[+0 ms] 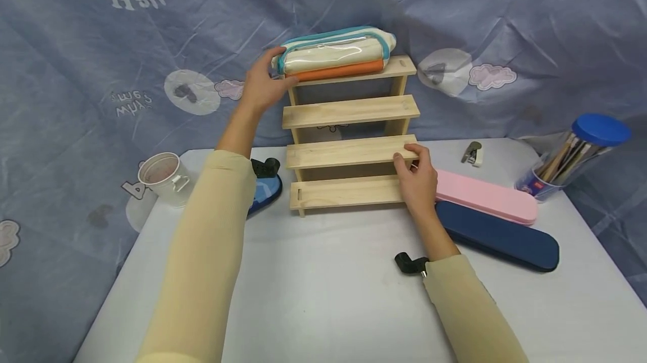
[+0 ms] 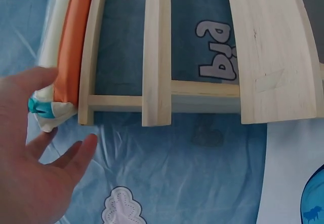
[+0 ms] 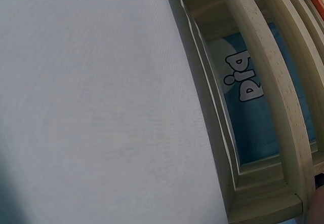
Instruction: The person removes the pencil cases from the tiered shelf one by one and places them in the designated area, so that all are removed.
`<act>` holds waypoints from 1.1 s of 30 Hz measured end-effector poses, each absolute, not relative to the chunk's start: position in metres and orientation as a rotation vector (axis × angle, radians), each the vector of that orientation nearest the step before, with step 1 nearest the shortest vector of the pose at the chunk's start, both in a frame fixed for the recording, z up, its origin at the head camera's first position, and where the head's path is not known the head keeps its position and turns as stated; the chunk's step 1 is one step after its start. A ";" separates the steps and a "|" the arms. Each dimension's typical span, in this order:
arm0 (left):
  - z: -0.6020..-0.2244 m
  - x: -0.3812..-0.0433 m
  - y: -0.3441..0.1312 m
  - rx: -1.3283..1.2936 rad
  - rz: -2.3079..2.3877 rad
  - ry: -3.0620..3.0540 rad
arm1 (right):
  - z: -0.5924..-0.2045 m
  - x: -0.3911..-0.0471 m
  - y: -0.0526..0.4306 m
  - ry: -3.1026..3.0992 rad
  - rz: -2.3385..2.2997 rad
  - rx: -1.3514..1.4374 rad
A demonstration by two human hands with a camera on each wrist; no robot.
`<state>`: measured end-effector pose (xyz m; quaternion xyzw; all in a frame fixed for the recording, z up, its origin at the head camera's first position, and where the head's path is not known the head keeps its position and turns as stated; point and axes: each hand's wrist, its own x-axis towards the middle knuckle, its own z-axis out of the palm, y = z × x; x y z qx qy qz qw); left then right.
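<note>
A pencil pouch [image 1: 333, 57] in cream, clear plastic and orange with blue trim lies on the top tier of a stepped wooden shelf rack [image 1: 351, 111]. At the pouch's left end my left hand [image 1: 263, 85] touches it with spread fingers, the thumb along its side in the left wrist view. Lower down, my right hand [image 1: 419, 177] grips the rack's right end near its lower tiers, thumb in front and fingers over the edge. Only a sliver of the right hand [image 3: 317, 203] shows in the right wrist view.
Right of the rack lie a pink case [image 1: 485, 197], a navy case [image 1: 500, 236], a small stapler [image 1: 473, 154] and a blue-lidded jar of pencils [image 1: 571, 155]. A white cup [image 1: 164, 177] and a blue case [image 1: 265, 191] are at left. Patterned cloth [image 1: 202, 26] hangs behind.
</note>
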<state>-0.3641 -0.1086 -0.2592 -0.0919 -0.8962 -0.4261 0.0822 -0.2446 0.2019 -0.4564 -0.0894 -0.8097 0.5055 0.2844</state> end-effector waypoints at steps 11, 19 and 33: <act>-0.269 -0.360 -0.106 -0.224 -1.307 -2.438 | -0.457 -0.244 0.199 -2.180 1.328 -0.234; -0.286 -0.359 -0.109 -0.447 -1.557 -2.131 | -0.456 -0.244 0.201 -2.175 1.324 -0.239; -0.280 -0.314 -0.108 -0.439 -1.867 -1.848 | -0.457 -0.243 0.201 -2.192 1.319 -0.250</act>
